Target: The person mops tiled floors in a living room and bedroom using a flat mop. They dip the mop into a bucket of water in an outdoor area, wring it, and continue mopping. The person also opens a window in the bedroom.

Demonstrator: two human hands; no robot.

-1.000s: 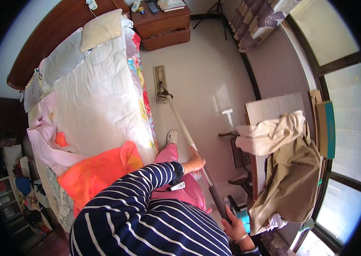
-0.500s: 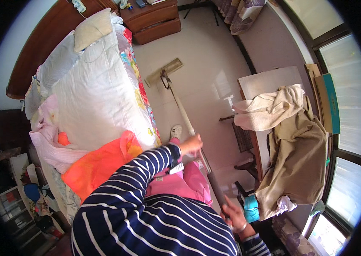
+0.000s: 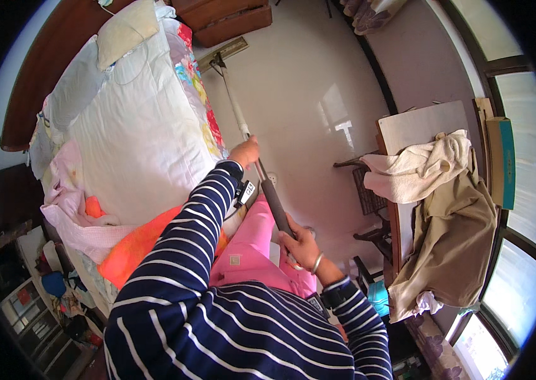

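Observation:
A long-handled flat mop (image 3: 235,104) reaches away from me over the tiled floor. Its wide, flat head (image 3: 233,49) lies on the floor beside the far end of the bed, close to the wooden drawers. My left hand (image 3: 244,152) is closed around the pale pole about midway. Lower down, my right hand (image 3: 301,246) grips the dark foam sleeve at the near end of the handle. The pole slants from near my lap toward the far left.
On the left a bed (image 3: 141,126) carries white bedding and an orange cloth (image 3: 144,244). A wooden drawer unit (image 3: 223,22) stands at the far end. To the right is a table (image 3: 423,120) draped with a beige towel (image 3: 423,166) and brown cloth (image 3: 451,237).
The mop head has slid farther away, toward the drawers. Both hands have moved forward with the pole, the right one also leftward, in front of my body.

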